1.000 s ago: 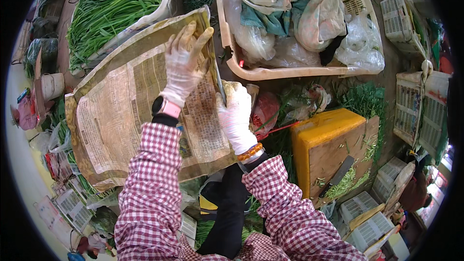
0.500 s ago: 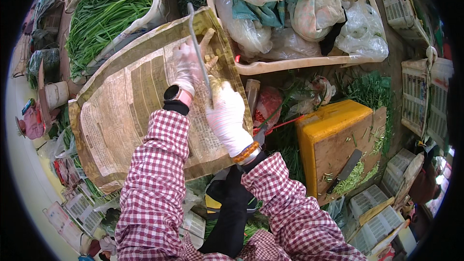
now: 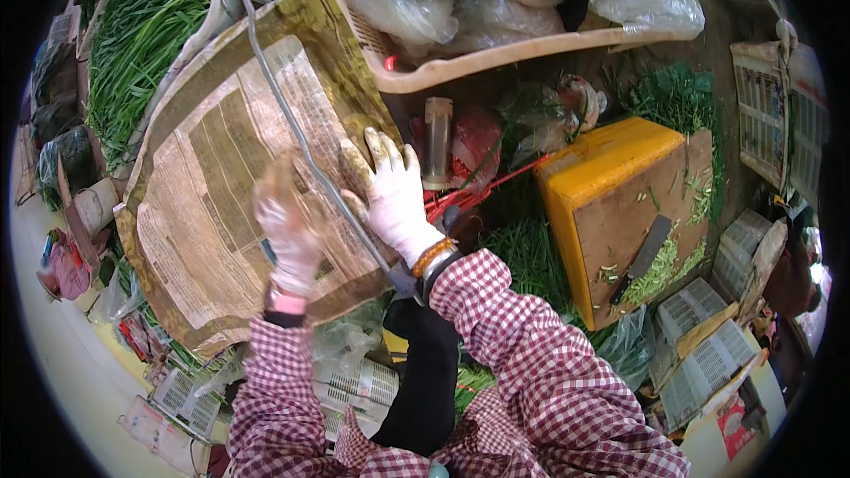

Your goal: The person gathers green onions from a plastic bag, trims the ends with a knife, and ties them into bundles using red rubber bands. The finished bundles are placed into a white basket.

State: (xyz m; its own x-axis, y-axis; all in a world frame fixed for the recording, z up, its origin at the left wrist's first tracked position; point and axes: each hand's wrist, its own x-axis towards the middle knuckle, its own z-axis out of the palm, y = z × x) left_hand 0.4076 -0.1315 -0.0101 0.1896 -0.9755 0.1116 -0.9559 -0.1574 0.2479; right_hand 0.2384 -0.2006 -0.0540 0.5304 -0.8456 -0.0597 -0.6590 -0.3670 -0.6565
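Note:
A worn brown sheet with printed panels (image 3: 204,186) lies tilted in front of me. Across it runs a bent grey rod (image 3: 292,124), from the sheet's far edge down toward my right wrist. My right hand (image 3: 394,204), in a pale glove with soiled fingertips, rests with fingers spread at the sheet's right edge, its thumb next to the rod. My left hand (image 3: 290,235), also gloved, is over the sheet to the left of the rod. Motion smears its fingers, so I cannot make out their pose.
Long green leaves (image 3: 146,44) fill a container at far left. A pale crate (image 3: 505,57) holds plastic bags and cloths. At right, a yellow block (image 3: 611,159) carries a wooden board (image 3: 637,221) with a knife (image 3: 645,258) and chopped greens. A clear cylinder (image 3: 437,142) stands near red strands (image 3: 460,199).
Both hands have moved nearer to me, the left dropping lower over the sheet. My right hand, earlier curled at the rod, now has spread fingers beside it. The view has shifted.

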